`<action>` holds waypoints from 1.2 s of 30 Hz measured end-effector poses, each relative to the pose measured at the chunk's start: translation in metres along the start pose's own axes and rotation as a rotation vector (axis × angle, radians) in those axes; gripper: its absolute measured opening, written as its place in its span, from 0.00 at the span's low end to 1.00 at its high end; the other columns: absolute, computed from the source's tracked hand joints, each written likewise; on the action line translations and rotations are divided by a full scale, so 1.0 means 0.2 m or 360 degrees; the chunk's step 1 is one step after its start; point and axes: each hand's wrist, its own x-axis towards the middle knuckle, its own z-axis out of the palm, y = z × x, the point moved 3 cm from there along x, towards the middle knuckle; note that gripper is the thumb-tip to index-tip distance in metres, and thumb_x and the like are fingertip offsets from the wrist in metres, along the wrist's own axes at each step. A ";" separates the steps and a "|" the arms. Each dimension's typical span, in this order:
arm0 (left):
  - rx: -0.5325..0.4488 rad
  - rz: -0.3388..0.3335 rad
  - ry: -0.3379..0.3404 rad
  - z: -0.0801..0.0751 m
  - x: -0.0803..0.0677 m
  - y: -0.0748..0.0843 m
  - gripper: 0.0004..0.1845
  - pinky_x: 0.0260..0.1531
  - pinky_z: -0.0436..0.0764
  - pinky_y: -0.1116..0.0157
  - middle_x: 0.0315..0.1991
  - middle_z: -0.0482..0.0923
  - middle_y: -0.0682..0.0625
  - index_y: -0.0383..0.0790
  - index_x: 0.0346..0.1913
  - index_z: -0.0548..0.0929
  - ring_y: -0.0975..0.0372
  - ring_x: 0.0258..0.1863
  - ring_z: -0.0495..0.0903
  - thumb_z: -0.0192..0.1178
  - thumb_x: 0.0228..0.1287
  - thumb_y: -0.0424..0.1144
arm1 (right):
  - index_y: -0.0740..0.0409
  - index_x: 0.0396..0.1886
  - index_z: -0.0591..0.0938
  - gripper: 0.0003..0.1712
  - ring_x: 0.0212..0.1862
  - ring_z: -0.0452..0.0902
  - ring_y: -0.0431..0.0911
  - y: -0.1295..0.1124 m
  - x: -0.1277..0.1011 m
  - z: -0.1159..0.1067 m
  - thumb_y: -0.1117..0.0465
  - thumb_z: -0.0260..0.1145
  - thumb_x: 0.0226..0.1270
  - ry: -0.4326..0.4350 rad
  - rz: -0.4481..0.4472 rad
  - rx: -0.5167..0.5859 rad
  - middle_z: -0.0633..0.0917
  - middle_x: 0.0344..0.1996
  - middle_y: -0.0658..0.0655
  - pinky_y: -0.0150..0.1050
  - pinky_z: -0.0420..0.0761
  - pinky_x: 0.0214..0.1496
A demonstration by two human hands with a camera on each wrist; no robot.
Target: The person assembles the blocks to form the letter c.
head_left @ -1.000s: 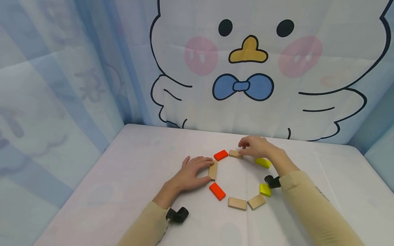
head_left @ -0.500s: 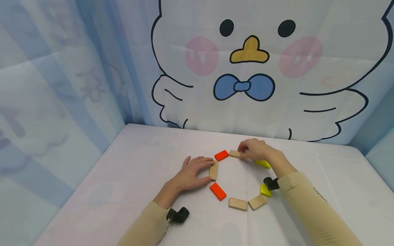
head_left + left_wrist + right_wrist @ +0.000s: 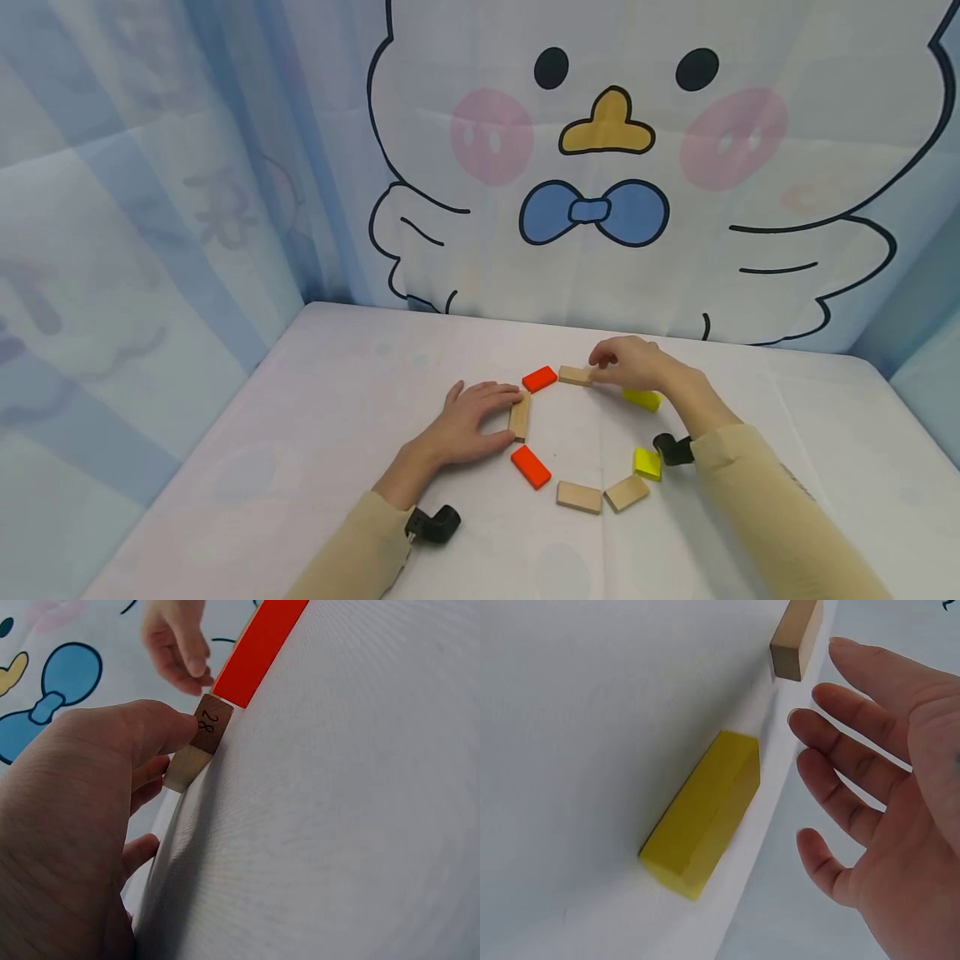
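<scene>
Wooden blocks lie flat in a rough ring on a white cloth-covered table [image 3: 315, 400], in front of a curtain printed with a cartoon bird. At the far side of the ring, the right hand [image 3: 633, 362] hovers with its fingers spread and relaxed, holding nothing; half a second ago its fingertips were pinched on the plain block at the top of the ring [image 3: 574, 375], and that block now lies free just left of the fingertips, end to end with an orange block [image 3: 538, 378]. My reading is that this piece has been set in place and released. Directly under the right palm lies a yellow block [image 3: 705, 817]. The left hand [image 3: 468, 421] has not moved: thumb and fingers pinch the plain block on the ring's left side [image 3: 519, 414], whose end bears the handwritten number 28. Counted, eight blocks show: four plain wood, two orange, two yellow. Both wrists carry a small black camera.
</scene>
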 end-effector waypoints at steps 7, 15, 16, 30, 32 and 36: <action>-0.0008 -0.0005 0.0001 0.00 0.00 0.01 0.28 0.70 0.43 0.36 0.70 0.71 0.54 0.50 0.70 0.76 0.54 0.72 0.62 0.61 0.67 0.50 | 0.61 0.51 0.83 0.18 0.45 0.75 0.51 0.06 -0.07 -0.03 0.54 0.68 0.70 0.0031 -0.0018 -0.0035 0.83 0.43 0.55 0.58 0.73 0.53; 0.0003 -0.0022 -0.0010 0.01 0.00 0.00 0.29 0.70 0.42 0.37 0.70 0.71 0.55 0.52 0.70 0.76 0.55 0.73 0.62 0.61 0.67 0.51 | 0.63 0.51 0.83 0.19 0.44 0.75 0.52 0.12 -0.15 -0.06 0.54 0.69 0.69 0.0044 0.0011 -0.0041 0.83 0.44 0.57 0.56 0.76 0.51; 0.0001 -0.0021 -0.0010 0.01 0.00 0.00 0.29 0.70 0.42 0.37 0.70 0.71 0.55 0.52 0.70 0.76 0.55 0.73 0.62 0.61 0.67 0.51 | 0.63 0.51 0.83 0.19 0.44 0.75 0.52 0.12 -0.16 -0.06 0.54 0.69 0.69 0.0047 0.0013 -0.0043 0.83 0.44 0.57 0.56 0.77 0.51; -0.0016 -0.0032 -0.0004 0.01 0.00 0.00 0.28 0.71 0.41 0.38 0.70 0.71 0.55 0.52 0.70 0.76 0.54 0.73 0.62 0.61 0.67 0.51 | 0.62 0.46 0.84 0.15 0.39 0.74 0.49 0.21 -0.22 -0.01 0.58 0.73 0.65 -0.0036 0.0121 -0.0015 0.81 0.37 0.53 0.44 0.77 0.43; -0.0018 -0.0026 0.0001 0.01 0.00 0.00 0.28 0.70 0.41 0.38 0.70 0.71 0.55 0.52 0.70 0.76 0.54 0.73 0.62 0.61 0.67 0.51 | 0.62 0.45 0.84 0.15 0.37 0.73 0.48 0.22 -0.23 0.00 0.58 0.73 0.64 -0.0031 0.0122 -0.0017 0.81 0.35 0.52 0.43 0.77 0.41; -0.0023 -0.0018 0.0007 0.01 0.00 0.00 0.28 0.70 0.41 0.38 0.70 0.71 0.55 0.52 0.70 0.76 0.55 0.73 0.62 0.61 0.67 0.51 | 0.62 0.44 0.84 0.14 0.36 0.73 0.47 0.22 -0.22 0.01 0.58 0.73 0.64 -0.0011 0.0103 -0.0018 0.80 0.33 0.51 0.42 0.76 0.40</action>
